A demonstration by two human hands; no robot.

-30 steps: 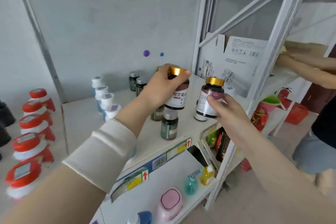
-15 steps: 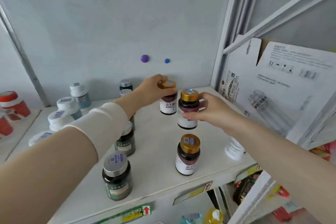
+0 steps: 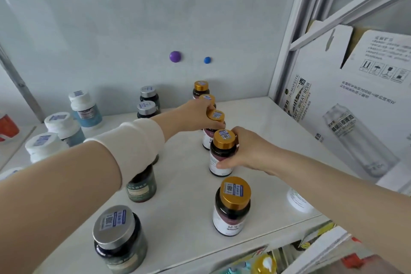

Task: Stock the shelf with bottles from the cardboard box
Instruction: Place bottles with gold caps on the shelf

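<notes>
Gold-capped dark brown bottles (image 3: 232, 204): five, upright, in single file on the white shelf board (image 3: 266, 131), running from the back wall towards the front edge.
Handling: judged rigid, fairly light, one-hand items. The smooth walls and glossy labels are likely slippery. Glass or plastic cannot be told, so treat as breakable.
Hold point: judged best round the body below the cap; the cap itself offers only a narrower top grip.
Left hand (image 3: 195, 115): fingers curled over the cap of the third bottle from the back (image 3: 215, 115), which stands on the board directly under them.
Right hand (image 3: 246, 151): wrapped round the fourth bottle (image 3: 219, 153), thumb across the label front, fingers behind. Its base appears set down just in front of the third bottle; whether the two touch cannot be told.
Supply: white printed cardboard box (image 3: 355, 107) stands to the right, beyond the shelf upright.
Neighbours: silver-capped dark green bottles (image 3: 115, 236) in a file to the left.
</notes>
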